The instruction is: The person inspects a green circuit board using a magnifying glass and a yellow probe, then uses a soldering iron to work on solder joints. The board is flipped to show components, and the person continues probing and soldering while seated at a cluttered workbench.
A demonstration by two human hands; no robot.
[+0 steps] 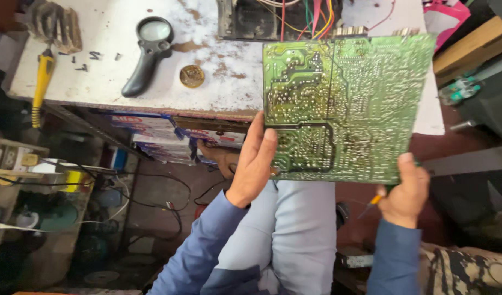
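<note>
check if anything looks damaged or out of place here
The white bench top is worn, with brown patches where paint has flaked. A few loose screws lie scattered by the magnifying glass. The green circuit board in both hands looks intact.

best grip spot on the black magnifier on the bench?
Take the magnifying glass by its black handle, coming from above: the handle lies flat and angles toward the bench's front edge, with bare tabletop either side. Avoid the round lens end.
</note>
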